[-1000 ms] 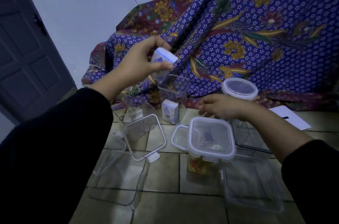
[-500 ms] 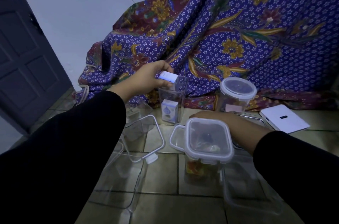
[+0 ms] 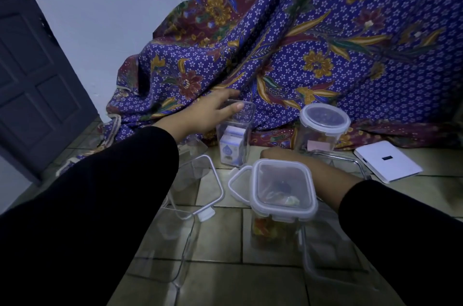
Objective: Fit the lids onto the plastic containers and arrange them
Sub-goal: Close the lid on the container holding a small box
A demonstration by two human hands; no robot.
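A tall clear container (image 3: 236,139) without a lid stands near the cloth and holds two small white-and-blue boxes (image 3: 231,147). My left hand (image 3: 213,111) hovers at its rim with fingers spread and nothing in it. My right hand (image 3: 274,155) lies low behind a square container with its lid on (image 3: 283,189); its fingers are hidden. A round container with its lid on (image 3: 324,121) stands further right. A loose square lid (image 3: 238,181) lies against the square container, and a larger rectangular lid (image 3: 200,187) lies to the left.
Empty clear tubs sit on the tiled floor at front left (image 3: 167,245) and front right (image 3: 333,258). A white flat device (image 3: 388,161) lies at the right. Patterned blue cloth (image 3: 325,42) drapes behind everything. A dark door (image 3: 32,67) is at the left.
My left hand lowered the small white-and-blue box into the tall container and let it go. My right hand sank down behind the square lidded container.
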